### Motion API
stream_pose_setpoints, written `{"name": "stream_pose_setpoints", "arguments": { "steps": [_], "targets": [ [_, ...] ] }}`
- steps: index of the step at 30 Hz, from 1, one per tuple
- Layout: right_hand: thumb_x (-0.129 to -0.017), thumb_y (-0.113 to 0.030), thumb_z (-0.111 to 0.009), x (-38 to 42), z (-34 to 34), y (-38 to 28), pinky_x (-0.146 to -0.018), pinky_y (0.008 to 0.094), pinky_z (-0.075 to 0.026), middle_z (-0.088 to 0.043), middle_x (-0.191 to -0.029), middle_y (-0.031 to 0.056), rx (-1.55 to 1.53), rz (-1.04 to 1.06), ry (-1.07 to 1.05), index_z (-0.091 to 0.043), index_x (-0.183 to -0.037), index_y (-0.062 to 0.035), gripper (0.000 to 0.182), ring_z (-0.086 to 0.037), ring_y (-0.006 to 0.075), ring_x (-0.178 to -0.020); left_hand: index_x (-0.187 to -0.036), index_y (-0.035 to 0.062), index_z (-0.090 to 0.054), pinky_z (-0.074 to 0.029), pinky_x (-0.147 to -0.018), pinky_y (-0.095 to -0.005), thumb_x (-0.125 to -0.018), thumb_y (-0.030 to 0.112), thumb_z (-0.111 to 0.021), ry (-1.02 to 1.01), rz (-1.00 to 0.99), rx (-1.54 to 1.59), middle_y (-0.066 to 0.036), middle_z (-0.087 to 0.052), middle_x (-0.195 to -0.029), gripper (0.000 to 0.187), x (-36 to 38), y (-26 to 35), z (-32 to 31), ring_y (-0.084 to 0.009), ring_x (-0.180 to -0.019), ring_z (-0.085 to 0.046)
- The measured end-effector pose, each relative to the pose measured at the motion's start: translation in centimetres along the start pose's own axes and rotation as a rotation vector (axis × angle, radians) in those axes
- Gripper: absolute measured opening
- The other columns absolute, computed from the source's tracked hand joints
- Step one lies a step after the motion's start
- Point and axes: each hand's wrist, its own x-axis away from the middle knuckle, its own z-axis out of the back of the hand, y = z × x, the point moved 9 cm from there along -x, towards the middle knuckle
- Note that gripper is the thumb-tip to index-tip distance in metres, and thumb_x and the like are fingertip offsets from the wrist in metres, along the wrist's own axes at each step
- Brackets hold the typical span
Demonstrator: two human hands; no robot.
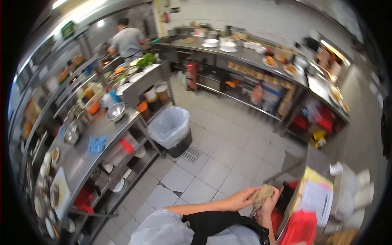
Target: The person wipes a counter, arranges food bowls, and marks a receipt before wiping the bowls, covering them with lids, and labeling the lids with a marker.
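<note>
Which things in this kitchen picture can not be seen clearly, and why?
- Brownish lump between the left hand and right hand, head view: blurred, so its kind is unclear.
- Papers at lower right: writing too small and blurred.
- Red thing under them: cut off by the bottom edge.
- Dishes on the far counter: too small to name.

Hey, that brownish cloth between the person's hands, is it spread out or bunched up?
Bunched up. The brownish cloth sits as a crumpled wad pressed between the left hand and right hand, with no flat part showing.
</note>
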Motion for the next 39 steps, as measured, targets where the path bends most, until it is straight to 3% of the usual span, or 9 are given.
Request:
{"name": "stream_pose_setpoints", "arguments": {
  "steps": [5,12,18,22,24,26,29,32,39],
  "targets": [
    [-0.085,0.002,-0.037,-11.8,-5.6,2.9,-0.069,0.0272,-0.049,-0.055,-0.091,0.0053,-0.12,-0.205,-0.234,-0.047,-0.098,-0.0041,0.017,-0.057,0.0138,-0.082,-0.112,0.0058,-0.051,-0.046,-0.071,-0.0323,-0.09,0.021,-0.051,0.177,0.211,-0.063,-0.013,-0.061,-0.085,0.027,-10.5,-6.3,5.2,-0.0216,-0.079,-0.06],
    [-0.084,0.0,-0.044,-29.0,-10.4,-0.9,-0.074,0.026,-0.045,-0.059,-0.093,0.0054,0.292,-0.026,-0.46,-0.055,-0.099,-0.0013,0.019,-0.056,0.0132,-0.084,-0.093,0.0051,-0.056,-0.044,-0.063,-0.0277,-0.092,0.029,-0.048,0.19,0.286,-0.184,-0.005,-0.058,-0.071,0.025,-28.1,-8.0,11.1,-0.0126,-0.065,-0.053],
    [-0.079,0.003,-0.05,-37.9,-16.7,-0.6,-0.071,0.026,-0.046,-0.061,-0.085,0.0023,0.477,-0.012,-0.814,-0.061,-0.095,-0.0016,0.02,-0.056,0.0115,-0.08,-0.094,0.003,-0.06,-0.045,-0.069,-0.0253,-0.09,0.036,-0.051,0.438,0.208,0.288,-0.001,-0.059,-0.079,0.034,-35.6,-9.8,18.4,-0.0095,-0.075,-0.055],
    [-0.082,0.0,-0.053,-44.4,-20.7,1.3,-0.07,0.0249,-0.046,-0.062,-0.083,0.003,0.503,-0.051,-1.016,-0.062,-0.096,-0.0021,0.017,-0.058,0.0117,-0.077,-0.105,0.0054,-0.053,-0.047,-0.08,-0.0309,-0.085,0.02,-0.058,0.55,0.186,0.523,-0.01,-0.058,-0.1,0.026,-41.3,-12.7,26.5,-0.0153,-0.092,-0.056],
    [-0.085,-0.006,-0.054,-49.4,-21.8,2.4,-0.071,0.025,-0.047,-0.062,-0.085,0.0043,0.449,-0.155,-0.928,-0.061,-0.098,-0.0005,0.015,-0.059,0.012,-0.079,-0.103,0.0043,-0.051,-0.05,-0.08,-0.0366,-0.08,0.011,-0.057,0.575,0.153,0.821,-0.015,-0.058,-0.098,0.024,-46.1,-12.7,30.0,-0.0217,-0.088,-0.059],
    [-0.086,-0.009,-0.055,-54.7,-22.8,2.1,-0.071,0.0246,-0.047,-0.062,-0.085,0.0045,0.449,-0.188,-0.854,-0.061,-0.099,-0.0004,0.016,-0.059,0.0112,-0.078,-0.102,0.004,-0.053,-0.053,-0.074,-0.0359,-0.079,0.002,-0.053,0.564,0.055,0.808,-0.017,-0.06,-0.099,0.024,-51.1,-16.2,34.4,-0.0223,-0.082,-0.061],
    [-0.086,-0.008,-0.056,-62.7,-23.3,0.8,-0.068,0.0237,-0.047,-0.062,-0.084,0.0038,0.533,-0.149,-0.767,-0.061,-0.099,-0.002,0.015,-0.058,0.0093,-0.075,-0.101,0.0028,-0.054,-0.053,-0.07,-0.0333,-0.078,-0.003,-0.048,0.531,0.217,0.728,-0.017,-0.06,-0.101,0.025,-60.1,-18.2,37.2,-0.0204,-0.078,-0.061],
    [-0.087,-0.01,-0.055,-70.8,-21.9,-1.1,-0.067,0.0239,-0.047,-0.062,-0.083,0.0039,0.507,-0.119,-0.599,-0.061,-0.099,-0.0027,0.014,-0.057,0.0097,-0.074,-0.104,0.0018,-0.054,-0.052,-0.068,-0.0327,-0.081,-0.001,-0.049,0.32,0.358,0.663,-0.016,-0.06,-0.103,0.024,-69.6,-23.1,37.8,-0.0186,-0.076,-0.061],
    [-0.088,-0.012,-0.056,-87.6,-15.0,-4.3,-0.063,0.0232,-0.047,-0.061,-0.081,0.0054,0.389,-0.114,-0.251,-0.058,-0.099,-0.0024,0.014,-0.056,0.01,-0.067,-0.107,0.0045,-0.055,-0.052,-0.067,-0.0343,-0.091,0.024,-0.049,0.254,0.573,0.632,-0.014,-0.064,-0.087,0.026,-87.7,-30.9,39.1,-0.0222,-0.072,-0.061]
  ]
}}
